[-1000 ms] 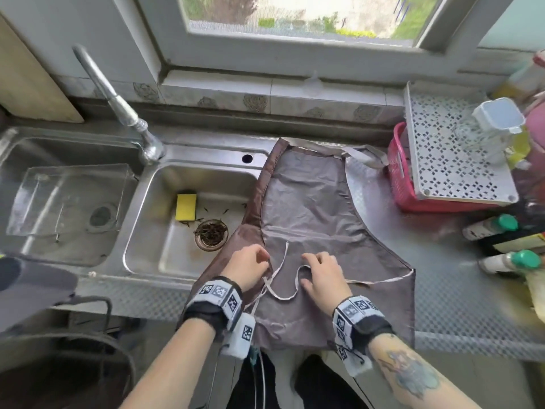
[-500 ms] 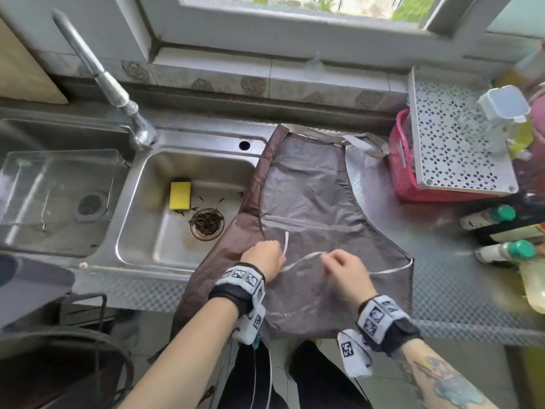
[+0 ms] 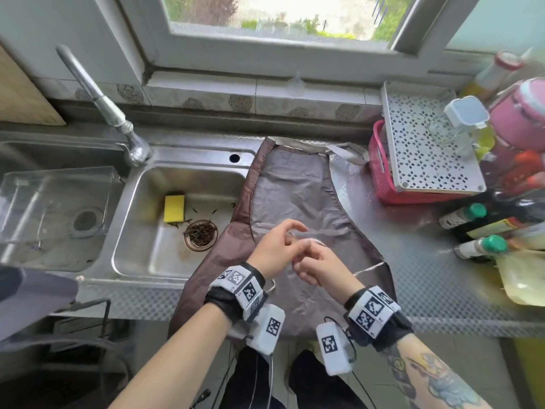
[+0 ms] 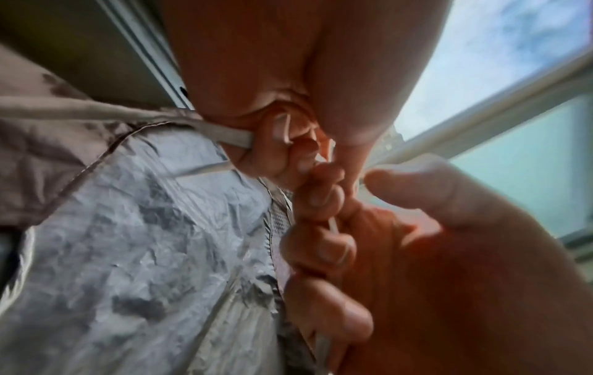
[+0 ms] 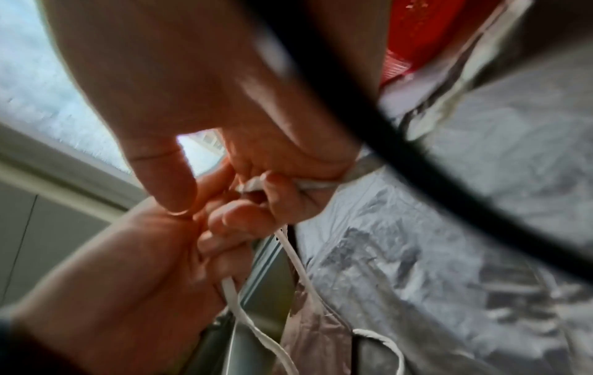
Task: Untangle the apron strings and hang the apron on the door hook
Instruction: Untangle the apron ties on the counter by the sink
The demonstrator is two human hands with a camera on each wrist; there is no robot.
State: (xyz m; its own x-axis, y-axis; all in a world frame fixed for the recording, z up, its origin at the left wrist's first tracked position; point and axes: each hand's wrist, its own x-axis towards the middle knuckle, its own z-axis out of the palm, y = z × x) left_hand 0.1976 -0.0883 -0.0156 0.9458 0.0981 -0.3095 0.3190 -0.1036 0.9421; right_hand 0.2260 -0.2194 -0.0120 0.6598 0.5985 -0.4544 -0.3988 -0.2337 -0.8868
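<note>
Head view is showing the brown apron (image 3: 298,190) lying flat on the steel bench (image 3: 418,261), its left edge draping over the sink (image 3: 132,231) and its lower part hanging off the front edge. Both hands are meeting just above the apron's middle. The left hand (image 3: 275,247) is curling its fingers (image 5: 237,218) round the pale apron strings (image 5: 292,256), and the right hand (image 3: 320,265) is pinching the same strings between curled fingers (image 4: 317,195) and thumb. One string is trailing right to the apron's side edge. A yellow sponge (image 3: 174,208) is sitting in the sink, and a pink basket (image 3: 380,178) is standing just beside the apron's top.
</note>
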